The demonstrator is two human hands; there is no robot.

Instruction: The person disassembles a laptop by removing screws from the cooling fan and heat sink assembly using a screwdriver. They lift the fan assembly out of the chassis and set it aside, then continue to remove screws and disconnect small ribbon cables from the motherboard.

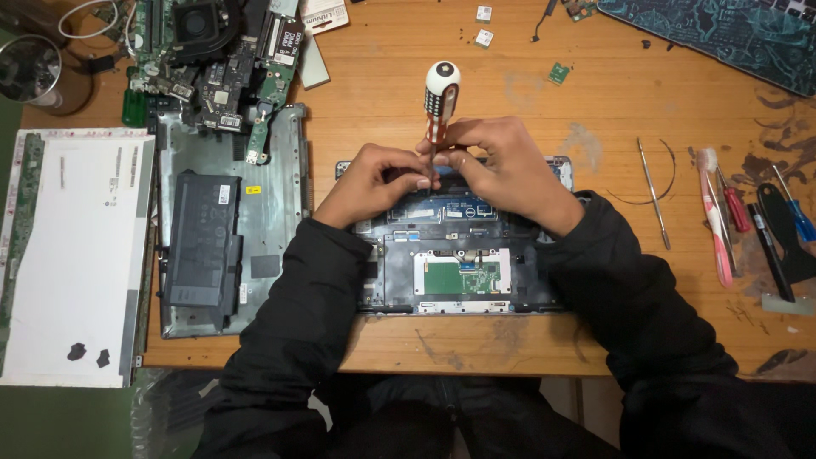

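Screwdriver [440, 100] stands upright over laptop chassis [459, 246]; right hand [501, 166] pinches its shaft; left hand [374, 178] fingertips press beside.

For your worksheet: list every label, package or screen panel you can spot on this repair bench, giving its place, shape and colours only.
Screen panel: far left, lying flat, large white rectangle, two dark marks.
Battery label: on the black battery, small white rectangle.
Yellow sticker: grey case beside the battery, small.
Package: top edge, white with red.

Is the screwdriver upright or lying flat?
Upright. The screwdriver stands handle-up, tip down into the laptop chassis, gripped by the right hand; left hand steadies near the tip.
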